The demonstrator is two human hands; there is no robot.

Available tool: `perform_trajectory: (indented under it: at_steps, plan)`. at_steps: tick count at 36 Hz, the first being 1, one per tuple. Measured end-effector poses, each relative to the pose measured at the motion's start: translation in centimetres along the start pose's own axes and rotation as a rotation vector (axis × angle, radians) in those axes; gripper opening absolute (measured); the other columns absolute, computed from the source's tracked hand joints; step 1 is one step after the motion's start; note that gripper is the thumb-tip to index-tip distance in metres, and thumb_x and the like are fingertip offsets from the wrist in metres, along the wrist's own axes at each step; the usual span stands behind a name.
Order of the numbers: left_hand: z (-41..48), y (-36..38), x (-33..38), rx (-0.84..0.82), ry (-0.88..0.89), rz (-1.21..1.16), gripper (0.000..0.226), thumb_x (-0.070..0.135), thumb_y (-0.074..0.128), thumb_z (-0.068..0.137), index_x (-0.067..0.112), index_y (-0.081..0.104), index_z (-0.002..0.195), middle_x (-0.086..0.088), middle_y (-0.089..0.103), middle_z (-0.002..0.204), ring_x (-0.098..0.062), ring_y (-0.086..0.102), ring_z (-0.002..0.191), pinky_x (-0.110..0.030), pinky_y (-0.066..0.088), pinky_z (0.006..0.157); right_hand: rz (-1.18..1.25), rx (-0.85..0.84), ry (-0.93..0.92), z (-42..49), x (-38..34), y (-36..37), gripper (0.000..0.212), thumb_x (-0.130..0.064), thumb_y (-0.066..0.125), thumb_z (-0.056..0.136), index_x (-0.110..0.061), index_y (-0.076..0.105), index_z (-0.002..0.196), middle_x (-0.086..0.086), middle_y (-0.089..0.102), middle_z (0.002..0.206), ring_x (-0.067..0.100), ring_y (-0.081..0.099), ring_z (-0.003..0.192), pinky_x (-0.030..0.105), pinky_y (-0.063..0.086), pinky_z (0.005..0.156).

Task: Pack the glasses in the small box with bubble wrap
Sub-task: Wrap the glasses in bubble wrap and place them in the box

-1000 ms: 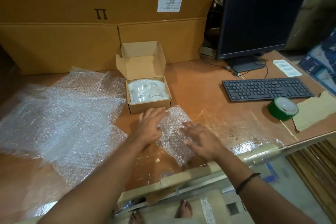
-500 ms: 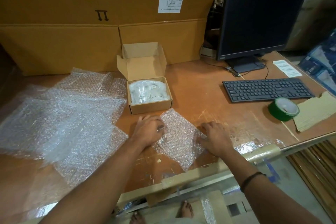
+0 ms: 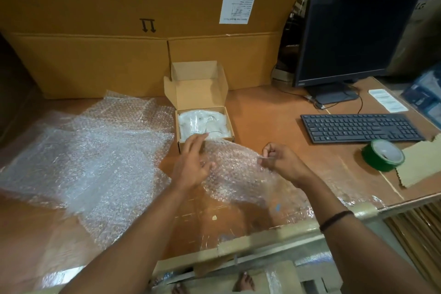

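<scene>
Pinches edge of bubble wrap (image 3: 238, 169) with right hand (image 3: 281, 160); rests loose-fingered left hand (image 3: 191, 167) at opposite edge, grip unclear. Likely handles light, floppy; best held by 2 edges.

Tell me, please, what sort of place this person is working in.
Probably a packing desk in a warehouse or stockroom: big cardboard cartons stand behind the table, bubble wrap sheets lie on it, and green tape sits beside a keyboard.
</scene>
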State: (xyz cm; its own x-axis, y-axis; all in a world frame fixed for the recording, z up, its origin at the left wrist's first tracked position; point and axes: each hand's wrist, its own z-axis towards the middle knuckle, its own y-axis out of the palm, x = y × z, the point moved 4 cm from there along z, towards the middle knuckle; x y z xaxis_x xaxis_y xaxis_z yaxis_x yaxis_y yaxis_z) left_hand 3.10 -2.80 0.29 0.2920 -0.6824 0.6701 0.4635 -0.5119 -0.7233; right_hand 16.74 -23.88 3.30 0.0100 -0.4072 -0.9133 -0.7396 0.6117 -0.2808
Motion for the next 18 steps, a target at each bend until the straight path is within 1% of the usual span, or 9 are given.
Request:
perform_trajectory:
  at_steps: [2, 4, 6, 8, 10, 13, 14, 16, 18]
  plan:
    - [0.8, -0.9, -0.3, 0.042, -0.055, -0.076, 0.086, 0.022, 0.077, 0.08, 0.04, 0.027, 0.147, 0.007, 0.024, 0.155, -0.011, 0.049, 0.112, -0.029, 0.05, 0.082, 0.048, 0.015, -0.017, 0.4, -1.2, -0.1, 0.018, 0.001, 0.068, 0.086, -0.011, 0.055, 0.09, 0.007, 0.063, 0.076, 0.023, 0.055, 0.075, 0.037, 0.043, 0.071]
    - [1.6, -1.7, -0.8, 0.088, -0.089, -0.129, 0.082, 0.025, 0.079, 0.078, 0.044, 0.03, 0.14, 0.007, 0.029, 0.152, -0.024, 0.052, 0.119, -0.046, 0.054, 0.088, 0.089, 0.053, -0.016, 1.0, -2.2, -0.2, 0.029, 0.002, 0.067, 0.086, -0.015, 0.056, 0.106, 0.011, 0.065, 0.085, 0.026, 0.057, 0.082, 0.04, 0.044, 0.077]
    - [1.9, -2.4, -1.0, 0.134, -0.032, -0.171, 0.063, 0.03, 0.077, 0.08, 0.033, 0.042, 0.132, 0.003, 0.037, 0.143, -0.025, 0.052, 0.116, -0.05, 0.053, 0.09, 0.147, 0.105, -0.004, 1.7, -3.0, -0.2, 0.042, 0.0, 0.065, 0.088, -0.029, 0.057, 0.117, 0.014, 0.065, 0.092, 0.027, 0.06, 0.084, 0.04, 0.047, 0.077]
    - [1.6, -3.0, -0.8, 0.169, 0.116, -0.117, 0.051, 0.047, 0.067, 0.082, 0.022, 0.053, 0.125, -0.001, 0.043, 0.135, -0.017, 0.046, 0.117, -0.048, 0.05, 0.094, 0.319, 0.13, 0.024, 2.3, -3.8, 0.0, 0.047, 0.003, 0.059, 0.09, -0.036, 0.06, 0.117, 0.017, 0.068, 0.098, 0.028, 0.063, 0.08, 0.039, 0.051, 0.069]
    - [1.3, -2.8, -1.0, 0.14, 0.251, -0.002, 0.066, 0.068, 0.053, 0.079, 0.021, 0.054, 0.125, -0.003, 0.047, 0.134, -0.02, 0.045, 0.119, -0.051, 0.045, 0.096, 0.478, 0.136, 0.06, 2.9, -4.8, 0.2, 0.043, 0.006, 0.051, 0.092, -0.028, 0.063, 0.116, 0.016, 0.072, 0.102, 0.023, 0.067, 0.074, 0.035, 0.052, 0.06]
    - [1.0, -1.6, -1.6, -0.005, 0.307, 0.192, 0.098, 0.093, 0.037, 0.066, 0.029, 0.037, 0.141, -0.001, 0.037, 0.149, -0.027, 0.036, 0.134, -0.058, 0.032, 0.108, 0.59, 0.118, 0.107, 3.7, -6.2, 0.9, 0.029, 0.003, 0.044, 0.096, -0.011, 0.065, 0.112, 0.016, 0.07, 0.109, 0.02, 0.068, 0.077, 0.03, 0.05, 0.06]
    - [1.0, -1.4, -1.6, -0.057, 0.28, 0.23, 0.109, 0.097, 0.033, 0.06, 0.031, 0.028, 0.147, 0.001, 0.03, 0.155, -0.027, 0.03, 0.139, -0.057, 0.023, 0.114, 0.625, 0.115, 0.117, 4.0, -6.6, 1.2, 0.026, 0.001, 0.045, 0.097, -0.009, 0.066, 0.11, 0.014, 0.07, 0.107, 0.02, 0.068, 0.079, 0.028, 0.053, 0.06]
    - [1.0, -1.3, -1.4, -0.11, 0.22, 0.238, 0.124, 0.101, 0.029, 0.052, 0.03, 0.015, 0.152, 0.004, 0.019, 0.16, -0.023, 0.02, 0.143, -0.048, 0.01, 0.116, 0.654, 0.129, 0.115, 4.4, -7.4, 1.7, 0.022, -0.002, 0.047, 0.098, -0.007, 0.065, 0.108, 0.01, 0.069, 0.102, 0.015, 0.068, 0.076, 0.023, 0.055, 0.056]
    - [1.2, -1.6, -1.1, -0.086, 0.204, 0.15, 0.126, 0.101, 0.029, 0.052, 0.026, 0.015, 0.153, 0.001, 0.021, 0.159, -0.023, 0.022, 0.144, -0.044, 0.012, 0.115, 0.624, 0.16, 0.095, 4.6, -8.3, 1.9, 0.02, 0.0, 0.047, 0.098, -0.005, 0.063, 0.109, 0.009, 0.069, 0.098, 0.012, 0.069, 0.067, 0.022, 0.055, 0.055]
